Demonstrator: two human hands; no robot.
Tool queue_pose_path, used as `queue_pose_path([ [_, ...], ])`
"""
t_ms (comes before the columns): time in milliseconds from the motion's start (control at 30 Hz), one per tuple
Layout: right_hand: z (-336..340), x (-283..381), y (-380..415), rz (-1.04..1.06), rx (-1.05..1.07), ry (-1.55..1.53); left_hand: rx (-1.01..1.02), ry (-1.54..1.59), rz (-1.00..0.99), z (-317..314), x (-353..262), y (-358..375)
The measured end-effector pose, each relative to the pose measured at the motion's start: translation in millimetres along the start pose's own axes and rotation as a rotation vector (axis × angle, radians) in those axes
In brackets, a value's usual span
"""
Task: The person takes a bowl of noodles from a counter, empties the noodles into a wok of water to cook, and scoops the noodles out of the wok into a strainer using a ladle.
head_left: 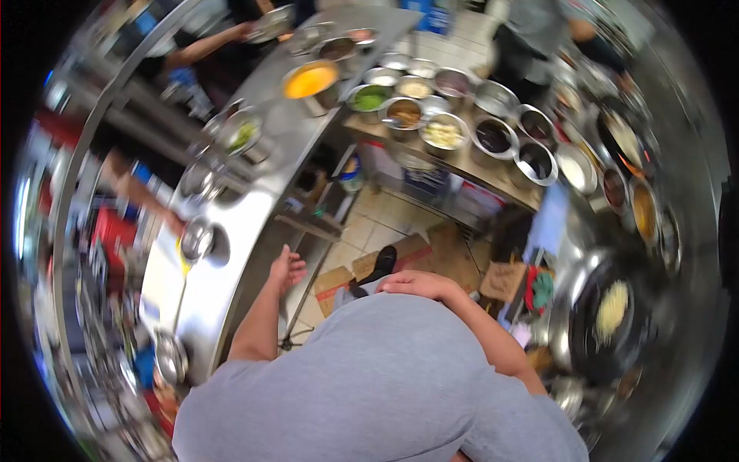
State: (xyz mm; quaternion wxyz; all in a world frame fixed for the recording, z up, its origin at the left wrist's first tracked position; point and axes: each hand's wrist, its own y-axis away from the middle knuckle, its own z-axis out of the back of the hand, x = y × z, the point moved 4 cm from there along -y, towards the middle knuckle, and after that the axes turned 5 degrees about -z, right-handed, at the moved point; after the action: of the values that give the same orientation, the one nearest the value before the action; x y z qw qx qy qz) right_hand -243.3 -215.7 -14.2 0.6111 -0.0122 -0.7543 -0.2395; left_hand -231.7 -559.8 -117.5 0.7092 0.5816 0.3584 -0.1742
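Observation:
My left hand (288, 269) is held out beside the edge of the steel counter (252, 202), its fingers apart and nothing in them. My right hand (419, 286) rests flat against the front of my grey shirt (385, 362), fingers stretched out and holding nothing. To my right sits a dark wok (589, 323) with a heap of pale, shredded-looking food (613, 309) in it. Nearest my left hand on the counter is a steel bowl (198, 237), which a co-worker's hand (175, 223) touches from the far side.
Several steel pots of ingredients crowd a low shelf (369, 127) ahead, including chopped white pieces (444, 135) and dark sauce (493, 137). An orange-filled pot (310, 80) stands on the counter. Flattened cardboard (446, 258) covers floor tiles. Other people stand at the far left and back right.

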Motion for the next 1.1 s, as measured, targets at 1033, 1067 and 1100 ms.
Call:
queue_pose_path([
  [1033, -252, -204, 68, 1.460, -2.480, -1.808, 2.033, -2.255, -0.718, -573, 75, -57],
  [1067, -246, -182, 96, 1.171, -2.617, -1.837, 1.936, -2.245, -0.776, -578, 75, -66],
  [1100, -243, -171, 119, 0.872, -2.728, -1.846, 1.947, -2.247, -0.773, -577, 73, -70],
])
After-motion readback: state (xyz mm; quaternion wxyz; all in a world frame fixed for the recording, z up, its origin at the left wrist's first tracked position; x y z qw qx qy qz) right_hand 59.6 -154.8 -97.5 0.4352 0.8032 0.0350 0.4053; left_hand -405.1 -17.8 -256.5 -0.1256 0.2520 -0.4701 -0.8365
